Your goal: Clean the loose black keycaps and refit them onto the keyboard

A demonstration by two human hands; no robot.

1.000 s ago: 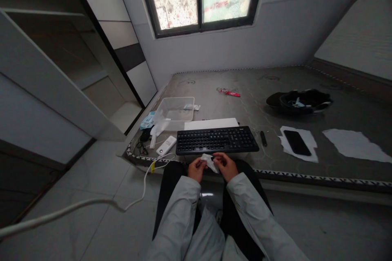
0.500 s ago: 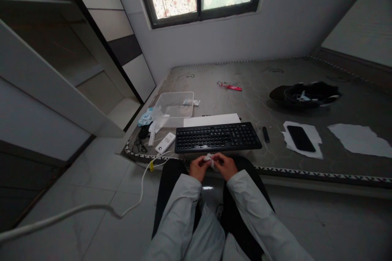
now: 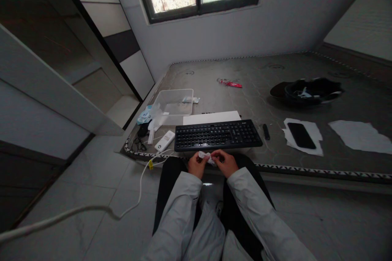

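Note:
Between my two hands is a small crumpled white tissue (image 3: 210, 159), held just in front of the keyboard's near edge and above my lap. My left hand (image 3: 197, 165) pinches it from the left, with a bit of white showing above the fingers. From the right, my right hand (image 3: 226, 164) grips it between thumb and fingers. Directly beyond both hands lies a black keyboard (image 3: 218, 135). Part of the tissue is hidden by the fingers.
On the mattress, a clear plastic box (image 3: 174, 119), white power bank (image 3: 164, 141) and cable (image 3: 141, 189) are at left. A black remote-like stick (image 3: 266, 132), phone (image 3: 301, 135) on paper, another paper sheet (image 3: 358, 135) and helmet (image 3: 309, 91) are at right. A red packet (image 3: 230, 83) lies farther back.
My fingers have shifted slightly on the tissue, and more of it shows above my left hand. The whole view has tipped a little, moving the scene slightly upward.

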